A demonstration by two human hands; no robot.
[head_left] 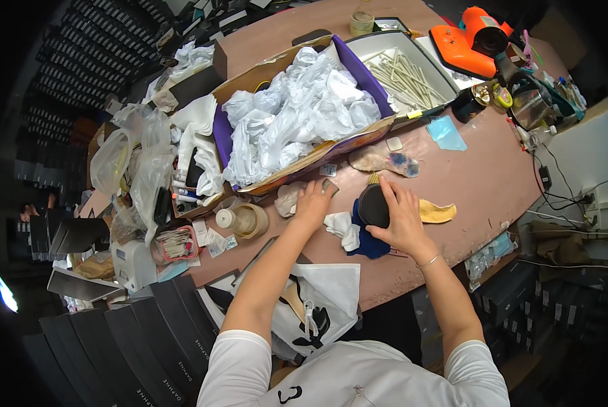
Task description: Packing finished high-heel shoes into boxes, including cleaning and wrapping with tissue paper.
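My right hand [403, 216] is curled round a round, flat black object [373, 206], its kind unclear, above a dark blue cloth [371, 244]. A white crumpled cloth [343, 230] lies left of the blue one. My left hand [312, 205] is at a small grey-brown block [329, 188], which shows at its thumb side; the fingers look closed on it. Partly under that hand is a pale, crumpled cloth [287, 198]. Just beyond the black object a small yellowish bristly piece [374, 178] shows. To the right lies a yellow cloth [437, 211].
Beyond my hands stands a carton [358, 64] full of white plastic wrapping, beside a tray [446, 85] of pale sticks. A stained cloth [385, 161], a tape roll [251, 220] and an orange device [470, 44] are on the table. Dark boxes [141, 339] stand at lower left.
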